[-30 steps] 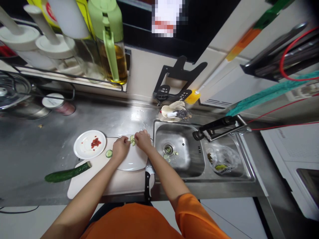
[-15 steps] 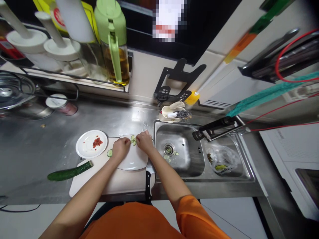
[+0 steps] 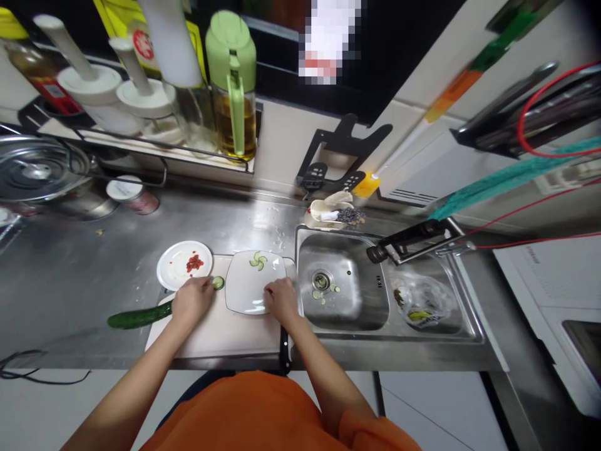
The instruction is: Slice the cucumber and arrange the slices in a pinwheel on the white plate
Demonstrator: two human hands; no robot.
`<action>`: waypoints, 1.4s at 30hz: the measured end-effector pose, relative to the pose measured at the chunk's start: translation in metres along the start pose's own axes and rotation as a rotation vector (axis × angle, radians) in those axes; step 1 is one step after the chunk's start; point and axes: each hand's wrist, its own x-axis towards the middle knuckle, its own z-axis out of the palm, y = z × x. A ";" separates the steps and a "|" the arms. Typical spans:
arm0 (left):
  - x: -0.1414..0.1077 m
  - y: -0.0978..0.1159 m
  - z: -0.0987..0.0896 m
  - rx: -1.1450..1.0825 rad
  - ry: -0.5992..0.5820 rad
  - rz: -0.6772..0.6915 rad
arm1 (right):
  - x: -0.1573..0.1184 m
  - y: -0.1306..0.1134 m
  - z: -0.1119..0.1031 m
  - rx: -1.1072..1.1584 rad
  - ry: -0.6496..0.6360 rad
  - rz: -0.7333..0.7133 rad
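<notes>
My left hand (image 3: 193, 299) is at the left of the cutting board (image 3: 225, 341), its fingertips pinched at the edge of a round cucumber slice (image 3: 218, 283). Over the right edge of a white square plate (image 3: 244, 288) is my right hand (image 3: 282, 302), fingers curled together; what they may hold is hidden. Thin cucumber pieces (image 3: 258, 260) lie in a curved fan near the plate's far edge. A whole-looking cucumber (image 3: 138, 317) rests left of my left hand, its right end partly behind the hand. A knife's black handle (image 3: 285, 352) shows below my right hand.
A round white plate (image 3: 169, 270) with chopped red bits (image 3: 194, 263) sits behind my left hand. To the right is a steel sink (image 3: 361, 300) with cucumber scraps near its drain. An oil bottle (image 3: 232, 94) and jars stand on the rack above.
Both hands have drawn back from the cucumber pieces on the square plate. My left hand moved left to the round slice; my right hand came down to the plate's right edge. The view shifted slightly.
</notes>
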 end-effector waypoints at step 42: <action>-0.003 0.013 0.004 -0.839 -0.180 -0.107 | 0.002 -0.027 0.017 0.470 0.055 0.026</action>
